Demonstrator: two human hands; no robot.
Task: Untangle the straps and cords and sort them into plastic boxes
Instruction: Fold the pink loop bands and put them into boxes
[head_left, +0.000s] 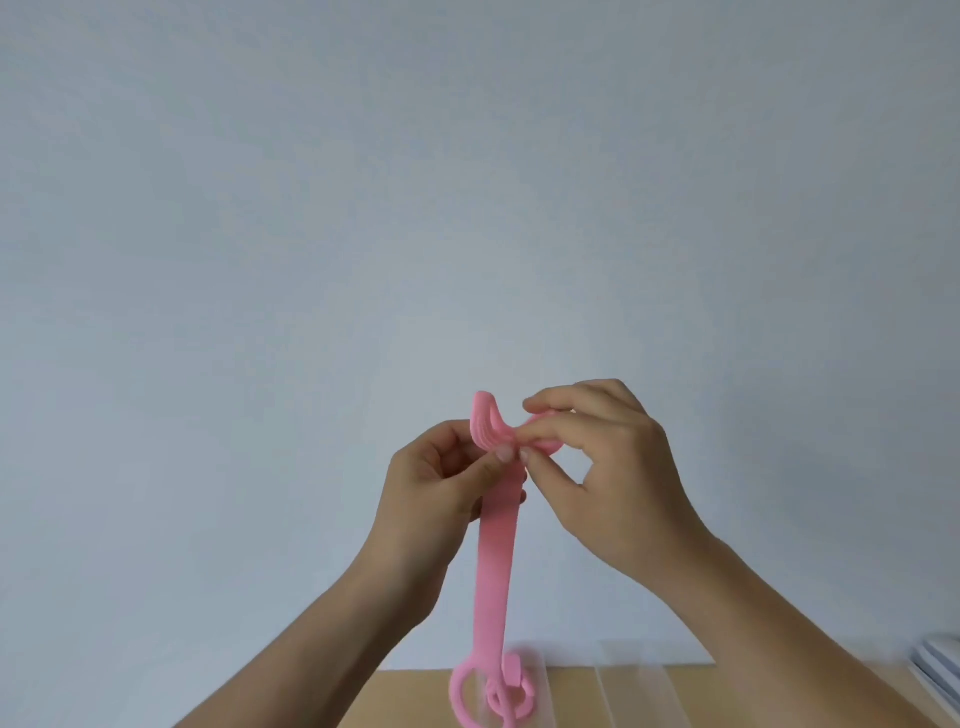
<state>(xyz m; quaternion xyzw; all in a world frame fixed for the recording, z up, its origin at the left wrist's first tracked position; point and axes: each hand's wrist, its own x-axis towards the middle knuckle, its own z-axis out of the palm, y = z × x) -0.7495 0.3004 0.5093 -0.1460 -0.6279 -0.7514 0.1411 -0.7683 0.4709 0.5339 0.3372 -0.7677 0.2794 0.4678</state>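
Against a plain, pale blue-grey wall (260, 260), the left hand (441, 483) is raised from the lower left. Its fingers are curled, and its thumb and forefinger are pinched on the upper part of a long, flat, rubbery-looking pink strap (496, 571). Above that pinch, the strap's top end is seen curling upward, with fine parallel ridges moulded along its face. Below the hands, the strap hangs straight down as a smooth, matte band. It ends in round, open loops of the same pink material, clustered low in the frame in front of the light, wood-toned surface (410, 701); whether the loops touch the surface cannot be told. Just to the right of the ridged end, the right hand (608, 483) is held with its thumb and fingertips closed on a folded portion of the strap, the remaining fingers bent above it. The two pinches are nearly touching. Farther right, a clear plastic box (623, 696) with thin, straight, transparent walls is set on the surface, partly behind the right forearm. At the far right edge, a stack of flat white items (937, 662) is cut off by the frame, and what they are cannot be told.
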